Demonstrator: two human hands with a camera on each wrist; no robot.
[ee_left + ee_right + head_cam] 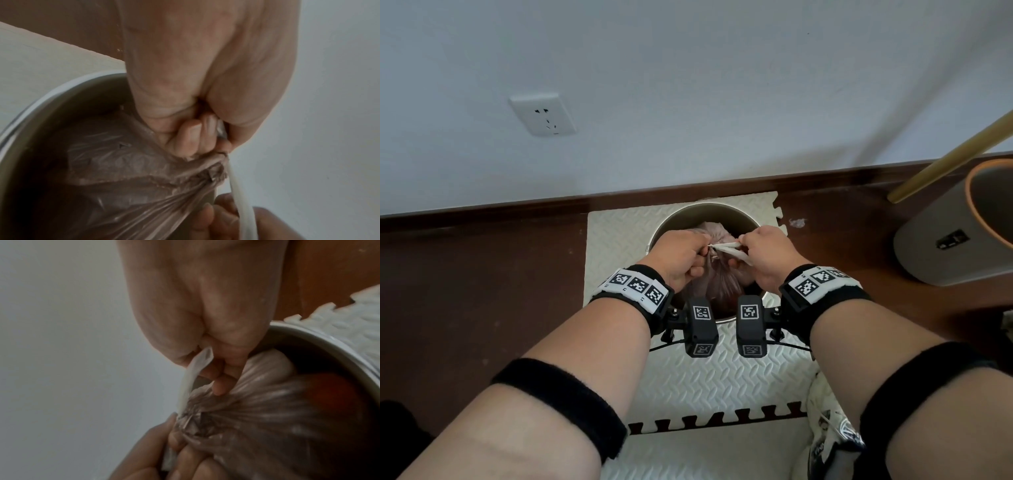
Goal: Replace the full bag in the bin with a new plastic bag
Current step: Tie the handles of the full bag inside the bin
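1. The full bag (717,274) sits inside the round bin (671,222), and its thin, translucent brownish plastic is gathered to a puckered neck at the top – the neck is seen close in both wrist views.
2. A white drawstring (726,245) comes out of the gathered neck and runs tight between the two hands, just above the bag.
3. The left hand (681,255) is curled into a fist over the left part of the bin; its fingers (191,138) pinch one end of the drawstring and press on the bunched plastic.
4. The right hand (763,255) is also curled, over the right part of the bin, and it grips the other end of the drawstring; in the right wrist view the white strip (197,369) goes between its thumb and fingers.
5. The bin stands on a white foam mat (619,246) with a puzzle edge, which lies on the dark brown floor (482,291) close to the wall (688,85).
6. On the wall, to the left, there is a white socket (542,114).
7. To the right, well apart from the bin, stands a grey container (945,240) with an orange rim, and a yellowish stick (945,161) leans above it.
8. Both wrists wear black bands with square printed markers – and black bands are around the forearms too.
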